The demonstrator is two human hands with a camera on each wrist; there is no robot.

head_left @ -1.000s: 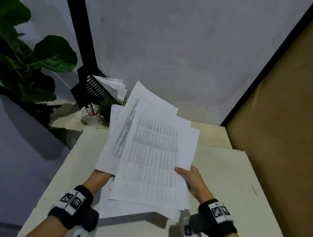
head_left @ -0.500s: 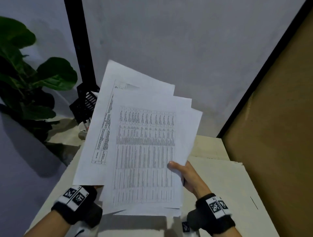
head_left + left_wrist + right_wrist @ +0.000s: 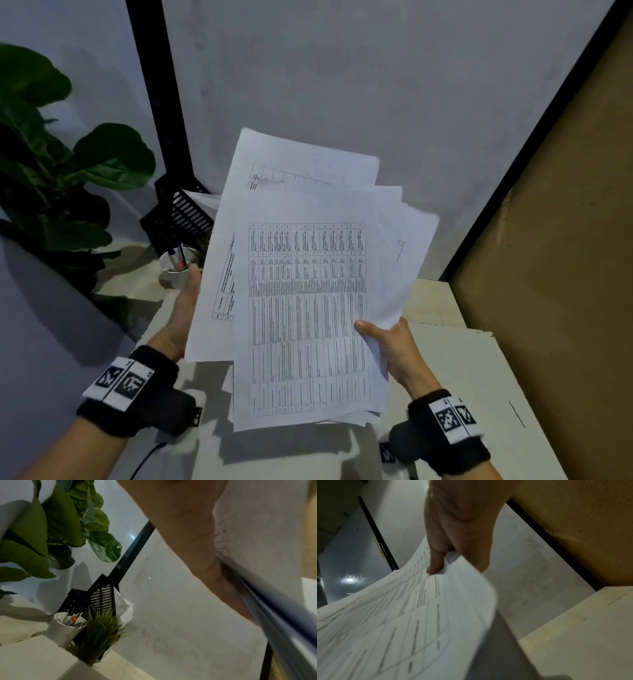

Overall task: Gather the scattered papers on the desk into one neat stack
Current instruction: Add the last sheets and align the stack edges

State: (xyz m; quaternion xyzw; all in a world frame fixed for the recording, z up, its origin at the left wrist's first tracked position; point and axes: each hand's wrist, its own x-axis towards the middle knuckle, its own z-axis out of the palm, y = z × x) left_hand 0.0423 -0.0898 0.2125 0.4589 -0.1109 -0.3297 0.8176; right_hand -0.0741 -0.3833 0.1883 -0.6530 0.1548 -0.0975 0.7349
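Observation:
A loose, uneven bundle of printed papers [image 3: 308,308] stands nearly upright above the pale desk [image 3: 462,377], its sheets fanned out at the top and left. My right hand [image 3: 376,337] pinches the bundle's right edge, thumb on the front table sheet and fingers behind. In the right wrist view the thumb [image 3: 436,561] presses on the curved top sheet [image 3: 402,615]. My left hand [image 3: 183,308] lies straight along the left edge, with its fingers hidden behind the sheets. The left wrist view shows that hand [image 3: 188,534] flat against the paper edges [image 3: 274,608].
At the back left stand a black file holder [image 3: 178,216] with sheets in it, a white pen cup [image 3: 173,270] and a small grass plant [image 3: 101,627]. A big leafy plant [image 3: 51,171] fills the far left. A brown panel [image 3: 565,240] walls the right side.
The papers have been lifted from a low tilt over the desk to nearly upright. My left hand has come from under the bottom edge up along the left edge.

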